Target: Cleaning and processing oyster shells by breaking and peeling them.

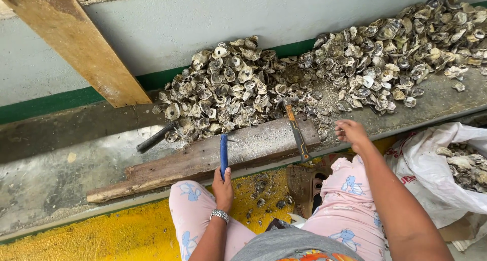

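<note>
My left hand (222,187) grips the blue handle of a tool (223,154) that lies upright across a worn wooden plank (203,157) on the concrete ledge. My right hand (351,134) hovers near the plank's right end, fingers curled together; whether a small shell is pinched in them I cannot tell. A big pile of oyster shells (243,88) lies behind the plank. Beside my right hand, an orange-and-black handled tool (297,132) rests on the plank. I sit with my knees in pink printed trousers below the ledge.
A second shell heap (406,43) fills the back right. A black-handled tool (154,138) pokes out of the pile's left. A white sack (446,175) holding shells sits at right. A slanted wooden board (76,43) leans against the grey wall. Yellow floor lies below.
</note>
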